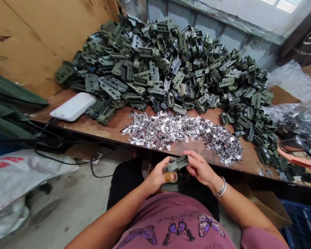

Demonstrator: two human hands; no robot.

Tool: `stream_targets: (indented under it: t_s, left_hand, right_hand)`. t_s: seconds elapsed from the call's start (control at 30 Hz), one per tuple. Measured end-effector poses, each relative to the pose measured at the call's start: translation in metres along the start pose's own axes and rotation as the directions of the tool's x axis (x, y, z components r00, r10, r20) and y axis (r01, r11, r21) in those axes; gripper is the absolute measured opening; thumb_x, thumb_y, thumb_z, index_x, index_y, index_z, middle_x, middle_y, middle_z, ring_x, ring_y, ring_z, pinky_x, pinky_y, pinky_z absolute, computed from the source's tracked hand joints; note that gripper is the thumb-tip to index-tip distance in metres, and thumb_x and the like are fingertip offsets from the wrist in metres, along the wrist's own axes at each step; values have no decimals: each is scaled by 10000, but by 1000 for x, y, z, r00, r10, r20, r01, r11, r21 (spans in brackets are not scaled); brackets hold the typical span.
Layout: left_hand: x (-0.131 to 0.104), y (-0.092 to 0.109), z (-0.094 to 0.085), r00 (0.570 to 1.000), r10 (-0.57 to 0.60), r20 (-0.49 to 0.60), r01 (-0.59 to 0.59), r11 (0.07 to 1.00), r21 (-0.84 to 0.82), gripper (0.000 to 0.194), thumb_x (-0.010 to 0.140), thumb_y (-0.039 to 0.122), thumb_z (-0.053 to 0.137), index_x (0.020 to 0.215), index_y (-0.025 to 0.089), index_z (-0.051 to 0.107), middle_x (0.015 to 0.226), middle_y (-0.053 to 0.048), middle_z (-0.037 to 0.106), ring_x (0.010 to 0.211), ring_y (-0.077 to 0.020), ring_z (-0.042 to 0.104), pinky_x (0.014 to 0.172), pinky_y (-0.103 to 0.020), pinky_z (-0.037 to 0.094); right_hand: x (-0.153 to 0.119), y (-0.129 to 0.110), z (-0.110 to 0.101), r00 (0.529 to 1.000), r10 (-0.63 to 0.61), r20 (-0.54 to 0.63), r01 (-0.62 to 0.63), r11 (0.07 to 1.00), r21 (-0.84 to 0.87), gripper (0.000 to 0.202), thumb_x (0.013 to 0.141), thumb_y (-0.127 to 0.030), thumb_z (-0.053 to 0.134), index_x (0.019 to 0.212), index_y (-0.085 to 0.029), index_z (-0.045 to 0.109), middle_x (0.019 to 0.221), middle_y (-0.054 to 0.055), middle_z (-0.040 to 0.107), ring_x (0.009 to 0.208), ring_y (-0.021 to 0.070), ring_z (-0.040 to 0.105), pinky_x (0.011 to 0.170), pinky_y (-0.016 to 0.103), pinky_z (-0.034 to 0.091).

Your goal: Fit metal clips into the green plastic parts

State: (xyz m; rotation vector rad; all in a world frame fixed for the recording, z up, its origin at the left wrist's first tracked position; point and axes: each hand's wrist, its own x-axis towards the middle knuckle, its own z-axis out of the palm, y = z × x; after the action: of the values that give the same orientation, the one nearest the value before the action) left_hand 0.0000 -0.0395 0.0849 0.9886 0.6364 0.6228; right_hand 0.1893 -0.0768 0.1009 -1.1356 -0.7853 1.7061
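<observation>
A dark green molded housing (178, 164) with a hollow, open-topped body is held over my lap, just off the table's front edge. My left hand (159, 175) grips its left end, the thumb wrapped in a tan covering. At the right end, the fingers of my right hand (199, 167) pinch the housing; whether a small part is also between them is hidden. Beyond my hands, a heap of small shiny metal clips (166, 129) lies on the brown table (197, 147). Lower, between my legs, another greenish piece (170, 187) partly shows.
A large pile of similar green housings (155, 69) covers the table's back and right side. A white power bank (73, 106) with a black cable (67, 162) sits at the left. Plastic bags (292, 83) are at the right, a white sack (28, 176) on the floor, a blue crate (303, 221) lower right.
</observation>
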Motion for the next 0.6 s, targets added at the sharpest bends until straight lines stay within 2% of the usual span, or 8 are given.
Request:
stream_targets:
  t_s: [0.1, 0.2, 0.3, 0.4, 0.43, 0.5, 0.57, 0.6]
  left_hand:
    - [2, 11, 2, 982, -187, 10, 186, 967, -176, 463, 764, 440, 705, 1096, 132, 609, 962, -114, 693, 755, -191, 674, 519, -217, 458]
    - [7, 15, 9, 965, -261, -25, 242, 925, -292, 394, 757, 333, 684, 1093, 144, 604, 946, -109, 692, 657, -146, 635, 493, -212, 444]
    - [10, 18, 16, 966, -244, -89, 186, 890, -415, 340, 761, 318, 677, 1057, 170, 603, 951, -95, 684, 710, -148, 628, 555, -228, 484]
    - [12, 24, 21, 962, -248, -119, 169, 875, -454, 336, 726, 265, 691, 1040, 183, 603, 991, -71, 657, 723, -141, 616, 536, -225, 482]
    - [13, 26, 22, 960, -247, -134, 164, 879, -447, 337, 706, 240, 692, 1024, 183, 600, 994, -62, 651, 714, -134, 611, 516, -216, 472]
    - [14, 27, 22, 953, -234, -190, 140, 902, -408, 314, 686, 225, 688, 978, 183, 582, 974, -48, 648, 683, -124, 603, 470, -198, 447]
    - [16, 26, 21, 936, -224, -270, 127, 934, -334, 270, 709, 264, 681, 934, 183, 557, 914, -35, 651, 637, -119, 593, 430, -191, 424]
    - [17, 24, 20, 926, -225, -304, 135, 948, -288, 260, 726, 295, 675, 924, 185, 548, 869, -27, 650, 611, -119, 585, 415, -190, 412]
  right_hand:
    - [6, -3, -7, 987, -126, 101, 157, 894, -420, 392, 943, -523, 494, 1163, -205, 556, 650, -52, 519, 474, 78, 419, 452, 198, 325]
    - [27, -16, -21, 943, -292, 160, 302, 547, -781, 338, 1017, -396, 359, 1109, -180, 602, 777, 22, 621, 647, 132, 557, 629, 258, 442]
    - [57, -33, -34, 903, -408, 132, 189, 102, -977, 243, 990, -262, 416, 1062, -170, 629, 946, 85, 652, 842, 184, 597, 757, 287, 442]
    - [77, -45, -39, 948, -305, 93, 25, -220, -975, 209, 961, -207, 449, 1013, -172, 648, 998, 103, 639, 851, 185, 592, 715, 263, 415]
    - [78, -47, -39, 959, -269, 90, 11, -279, -960, 206, 957, -201, 448, 975, -168, 651, 981, 105, 638, 828, 181, 588, 694, 257, 404]
    - [75, -49, -39, 962, -248, 117, 34, -315, -949, 191, 942, -191, 454, 909, -160, 639, 939, 105, 634, 779, 173, 574, 665, 255, 388]
    - [64, -46, -38, 940, -301, 160, 88, -239, -967, 132, 894, -177, 493, 831, -163, 608, 857, 83, 622, 717, 164, 548, 643, 259, 381]
    - [58, -43, -37, 923, -346, 170, 122, -155, -980, 111, 861, -172, 517, 770, -171, 580, 787, 60, 603, 678, 157, 528, 631, 260, 379]
